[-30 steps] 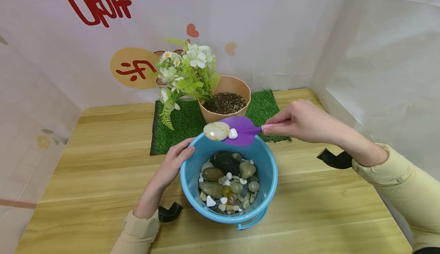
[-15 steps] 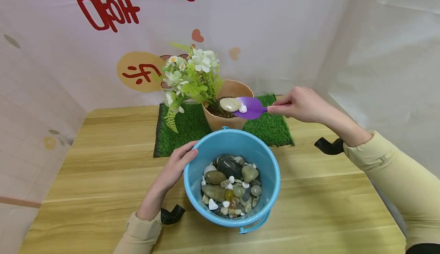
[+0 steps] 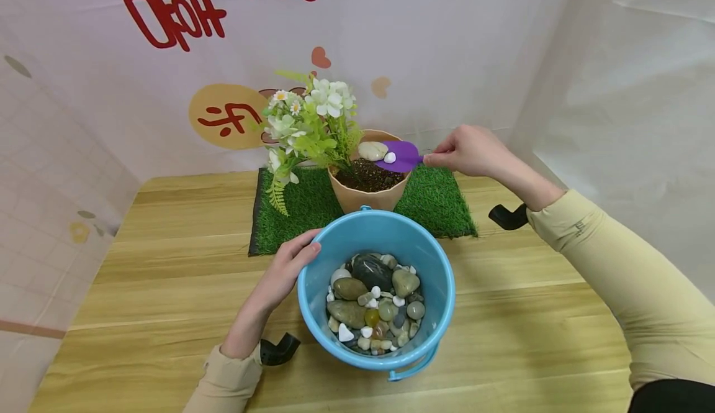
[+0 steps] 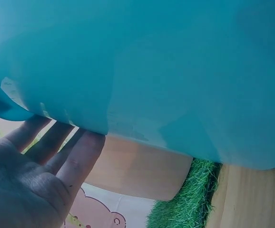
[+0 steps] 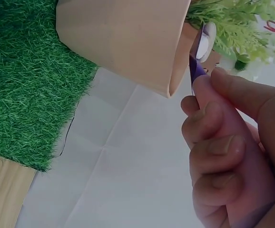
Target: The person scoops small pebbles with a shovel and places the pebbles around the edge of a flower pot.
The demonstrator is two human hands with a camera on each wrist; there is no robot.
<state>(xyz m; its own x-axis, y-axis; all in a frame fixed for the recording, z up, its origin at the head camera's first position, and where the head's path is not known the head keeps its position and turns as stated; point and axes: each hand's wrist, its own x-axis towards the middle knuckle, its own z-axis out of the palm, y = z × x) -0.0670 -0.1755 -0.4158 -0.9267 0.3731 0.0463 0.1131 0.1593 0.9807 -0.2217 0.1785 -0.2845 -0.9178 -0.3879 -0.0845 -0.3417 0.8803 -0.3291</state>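
Right now, my right hand (image 3: pixel 475 152) is wrapped around the pink handle (image 5: pixel 237 156) of a purple scoop (image 3: pixel 408 155), with my fingers curled and my thumb on top. On the scoop sit two stones: a big, smooth, pale stone (image 3: pixel 372 151) at the tip and a little white stone (image 3: pixel 390 158) just beside it. The scoop is up over the back part of a peach pot (image 3: pixel 368 200). I can't tell if the big stone touches the pot. Dark dirt (image 3: pixel 368 180) is in the pot, and white flowers (image 3: pixel 332 99) with green leaves lean out to the left.

My left hand (image 3: pixel 290 264) pinches the side of a blue bucket (image 3: pixel 385 230), my thumb over the rim and my other fingers on the outside. Lots of stones (image 3: pixel 349 313) lie inside the bucket, grey, green, white and black. The bucket is closer to me than the pot. The pot stands on a fuzzy green mat (image 3: pixel 293 199), and the mat lies on a wooden table (image 3: pixel 167 276). Behind it all is a pale wall (image 3: pixel 447 46) with red writing (image 3: pixel 173 15) on it.
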